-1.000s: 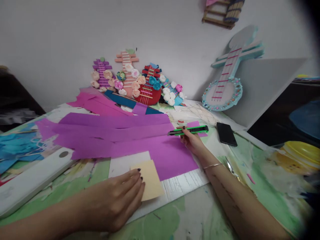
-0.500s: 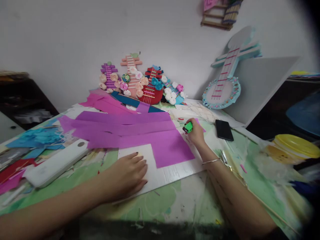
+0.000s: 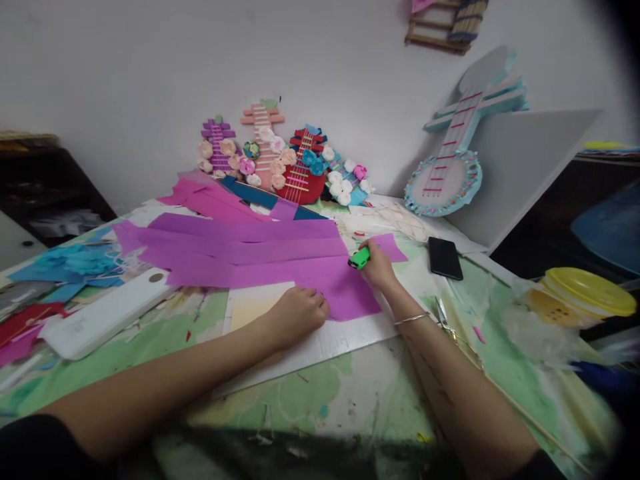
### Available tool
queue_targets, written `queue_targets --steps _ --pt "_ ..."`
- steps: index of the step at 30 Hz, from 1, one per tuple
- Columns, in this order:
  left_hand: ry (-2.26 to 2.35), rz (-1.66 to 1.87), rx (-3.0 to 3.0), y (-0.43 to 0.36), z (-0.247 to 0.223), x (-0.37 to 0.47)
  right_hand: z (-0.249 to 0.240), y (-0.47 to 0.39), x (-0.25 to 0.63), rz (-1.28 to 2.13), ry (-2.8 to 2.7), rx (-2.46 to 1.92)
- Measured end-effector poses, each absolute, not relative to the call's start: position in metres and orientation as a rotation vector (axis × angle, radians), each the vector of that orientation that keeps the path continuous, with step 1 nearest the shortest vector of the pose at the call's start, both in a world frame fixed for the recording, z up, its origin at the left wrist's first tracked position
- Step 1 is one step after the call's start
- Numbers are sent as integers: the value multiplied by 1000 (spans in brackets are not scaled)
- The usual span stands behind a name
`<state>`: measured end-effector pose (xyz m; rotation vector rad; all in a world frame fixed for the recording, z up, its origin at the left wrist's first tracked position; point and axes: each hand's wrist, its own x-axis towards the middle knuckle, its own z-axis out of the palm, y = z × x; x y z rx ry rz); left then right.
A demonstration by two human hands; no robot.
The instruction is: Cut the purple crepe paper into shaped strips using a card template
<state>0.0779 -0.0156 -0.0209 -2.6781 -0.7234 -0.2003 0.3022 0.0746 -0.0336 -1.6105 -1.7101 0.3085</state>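
Observation:
Purple paper stretches across the table, its right part lying over a white board. My left hand rests on the board with its fingers curled at the near left edge of the purple paper; whether it pinches the paper is hidden. Wrapped in my right hand is a small green tool with a dark end, held just above the right part of the purple paper. A pale yellow piece lies on the board beside my left forearm.
A white device and blue scraps lie left. Scissors, a black phone and a yellow-lidded tub are right. Decorated guitar-shaped crafts lean against the wall, with a larger one at the right.
My left hand has moved right and its fingers have curled at the purple paper. My right hand has shifted left with the green tool. The purple paper's near edge has moved up slightly.

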Motion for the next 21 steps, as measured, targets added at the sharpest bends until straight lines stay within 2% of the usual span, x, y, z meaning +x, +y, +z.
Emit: queue_targets --steps 9,21 --pt "-734 -403 -2637 -9 -35 80 -36 74 295 380 -1736 -1505" --pt "-652 -540 -2591 -12 -45 79 -21 68 288 279 -1765 -1321"
